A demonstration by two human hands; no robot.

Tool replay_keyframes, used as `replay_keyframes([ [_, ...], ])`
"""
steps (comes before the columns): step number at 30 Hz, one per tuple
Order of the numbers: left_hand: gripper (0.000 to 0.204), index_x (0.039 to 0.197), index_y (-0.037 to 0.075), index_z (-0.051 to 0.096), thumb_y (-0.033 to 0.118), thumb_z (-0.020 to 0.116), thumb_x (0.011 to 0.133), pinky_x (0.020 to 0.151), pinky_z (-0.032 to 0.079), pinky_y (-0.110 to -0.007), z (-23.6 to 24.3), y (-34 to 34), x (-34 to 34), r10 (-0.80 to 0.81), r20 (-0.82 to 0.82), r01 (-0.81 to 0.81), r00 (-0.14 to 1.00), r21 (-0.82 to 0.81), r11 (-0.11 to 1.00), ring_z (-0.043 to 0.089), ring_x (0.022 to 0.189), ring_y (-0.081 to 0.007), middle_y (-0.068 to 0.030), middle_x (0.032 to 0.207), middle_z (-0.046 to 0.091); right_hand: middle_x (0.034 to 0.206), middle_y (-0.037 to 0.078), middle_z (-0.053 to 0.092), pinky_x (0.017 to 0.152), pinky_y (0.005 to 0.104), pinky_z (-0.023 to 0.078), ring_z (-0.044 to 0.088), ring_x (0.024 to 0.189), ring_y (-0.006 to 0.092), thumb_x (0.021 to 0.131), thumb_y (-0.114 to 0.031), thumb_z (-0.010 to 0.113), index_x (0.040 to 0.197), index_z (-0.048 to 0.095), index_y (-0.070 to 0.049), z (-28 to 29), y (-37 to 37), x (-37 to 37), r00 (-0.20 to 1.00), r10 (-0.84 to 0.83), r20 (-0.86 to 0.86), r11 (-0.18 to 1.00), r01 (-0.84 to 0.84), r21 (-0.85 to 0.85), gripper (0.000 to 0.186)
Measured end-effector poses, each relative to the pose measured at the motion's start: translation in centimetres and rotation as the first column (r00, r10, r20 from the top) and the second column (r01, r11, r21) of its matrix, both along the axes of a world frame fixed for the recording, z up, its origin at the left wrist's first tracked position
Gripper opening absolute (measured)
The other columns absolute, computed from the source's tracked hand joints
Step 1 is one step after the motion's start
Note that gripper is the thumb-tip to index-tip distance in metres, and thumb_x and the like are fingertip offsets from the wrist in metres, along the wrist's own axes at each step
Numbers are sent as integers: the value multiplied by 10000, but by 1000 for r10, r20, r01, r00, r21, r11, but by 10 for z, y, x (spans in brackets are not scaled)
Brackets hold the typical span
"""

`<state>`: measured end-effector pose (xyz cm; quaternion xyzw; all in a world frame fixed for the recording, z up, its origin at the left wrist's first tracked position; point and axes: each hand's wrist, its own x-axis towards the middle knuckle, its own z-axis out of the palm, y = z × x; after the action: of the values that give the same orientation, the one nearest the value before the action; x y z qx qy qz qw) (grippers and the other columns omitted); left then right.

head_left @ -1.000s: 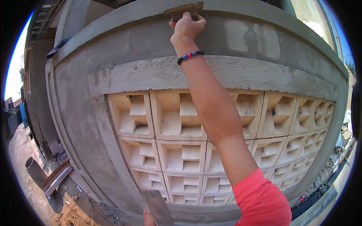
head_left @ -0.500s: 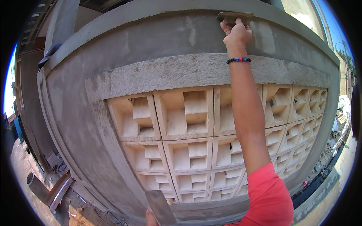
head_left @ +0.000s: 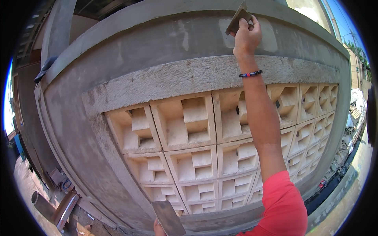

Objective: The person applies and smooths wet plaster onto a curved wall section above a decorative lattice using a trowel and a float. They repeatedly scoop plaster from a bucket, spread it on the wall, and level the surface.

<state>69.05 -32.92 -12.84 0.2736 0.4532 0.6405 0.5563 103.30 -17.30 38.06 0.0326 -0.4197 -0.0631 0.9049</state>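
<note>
My right hand (head_left: 247, 39) is raised to the upper band of the wall (head_left: 153, 43), its fingers closed on a small flat plastering float (head_left: 238, 20). The float is tilted, one corner near the top ledge. A dark beaded bracelet (head_left: 251, 74) circles the wrist. At the bottom edge my left hand (head_left: 158, 228), partly cut off, grips a rectangular plastering trowel (head_left: 168, 217) whose grey-brown face shows; its handle is hidden. Lighter damp-looking patches (head_left: 267, 35) mark the grey plaster beside my right hand. Below, a rough plaster band (head_left: 169, 76) borders cream ventilation blocks (head_left: 199, 118).
A dark cap (head_left: 46, 67) rests on the wall's left corner. Lower left, a pipe (head_left: 39, 200) and a curved board (head_left: 63, 210) lie among debris on the ground. Rubble and pale sacks (head_left: 356, 100) line the right side, along a dark gutter (head_left: 315, 202).
My right hand has turned the float from nearly level to a steep slant and drawn it slightly down and left. The view has shifted a little; my left hand still holds the trowel low.
</note>
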Motion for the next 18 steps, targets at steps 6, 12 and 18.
replay_keyframes([
  [6, 322, 1107, 37, 560, 271, 428, 931, 681, 478, -319, 0, 9, 4, -25, -30, 24, 999, -20, 1000, 571, 824, -178, -60, 942, 610, 1044, 223, 610, 872, 383, 443, 591, 971, 346, 743, -209, 599, 1093, 577, 27, 28, -33, 133, 525, -848, 65, 469, 803, -367, 423],
  [12, 325, 1118, 40, 554, 274, 431, 929, 687, 479, -325, -6, 17, 11, -53, -84, 52, 995, -4, 999, 571, 830, -179, -61, 948, 610, 1083, 232, 588, 885, 403, 437, 558, 1026, 359, 787, -264, 529, 1174, 540, -6, 49, -25, 106, 397, -881, 256, 250, 852, -459, 465],
  [18, 328, 1128, 43, 547, 277, 433, 928, 693, 480, -331, -10, 23, 26, -81, -159, 80, 984, -16, 997, 571, 836, -179, -62, 954, 609, 959, 224, 592, 826, 427, 463, 571, 895, 388, 786, -146, 555, 1065, 574, 19, 27, 17, -38, 393, -842, 370, 434, 900, 32, 324],
])
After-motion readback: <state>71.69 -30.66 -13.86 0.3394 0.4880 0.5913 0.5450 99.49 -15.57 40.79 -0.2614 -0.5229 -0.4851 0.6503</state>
